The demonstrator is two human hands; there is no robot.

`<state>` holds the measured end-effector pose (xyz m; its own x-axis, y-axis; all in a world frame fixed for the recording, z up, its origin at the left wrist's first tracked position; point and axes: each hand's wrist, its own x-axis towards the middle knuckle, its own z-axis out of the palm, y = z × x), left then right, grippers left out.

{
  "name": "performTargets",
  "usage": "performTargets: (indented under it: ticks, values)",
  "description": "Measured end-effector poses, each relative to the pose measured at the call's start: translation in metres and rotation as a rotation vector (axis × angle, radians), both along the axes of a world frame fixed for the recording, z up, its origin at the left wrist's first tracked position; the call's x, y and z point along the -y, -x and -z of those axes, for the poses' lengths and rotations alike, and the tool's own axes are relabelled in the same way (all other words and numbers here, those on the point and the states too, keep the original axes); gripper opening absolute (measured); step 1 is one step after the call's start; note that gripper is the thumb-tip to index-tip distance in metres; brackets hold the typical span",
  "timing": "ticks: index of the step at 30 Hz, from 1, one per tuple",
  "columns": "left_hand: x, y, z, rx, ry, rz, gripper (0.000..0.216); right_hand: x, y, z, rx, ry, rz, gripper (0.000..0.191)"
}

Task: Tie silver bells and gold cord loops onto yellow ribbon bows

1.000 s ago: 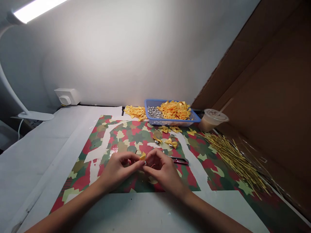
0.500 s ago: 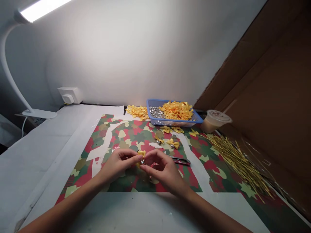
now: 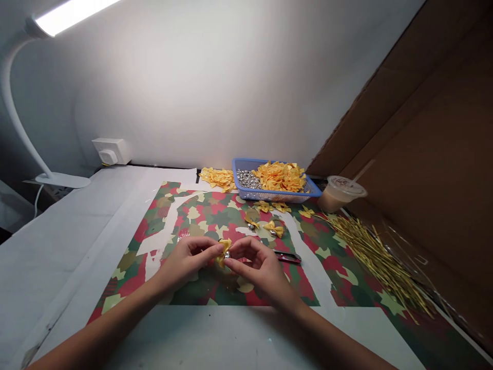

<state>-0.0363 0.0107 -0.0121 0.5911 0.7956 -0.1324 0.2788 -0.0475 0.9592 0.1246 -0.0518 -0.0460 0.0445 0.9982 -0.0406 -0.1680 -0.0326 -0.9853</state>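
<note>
The left hand [image 3: 188, 261] and right hand [image 3: 262, 268] pinched a small yellow ribbon bow [image 3: 223, 248] between them, just above the surface [image 3: 239, 339]; light, soft and easily crushed, it looked best gripped at its knotted centre.

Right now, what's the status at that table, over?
Left hand and right hand both pinch one yellow bow. Bow held over the patterned mat. Small scissors lie beside right hand.
</note>
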Motion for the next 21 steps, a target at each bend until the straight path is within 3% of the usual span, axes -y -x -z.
performTargets:
  ticks: [21]
  values:
    - [0.0015, 0.0005, -0.0006, -0.074, -0.051, -0.015, 0.034, -0.0038, -0.0014, 0.0028, -0.001, 0.014, 0.048, 0.026]
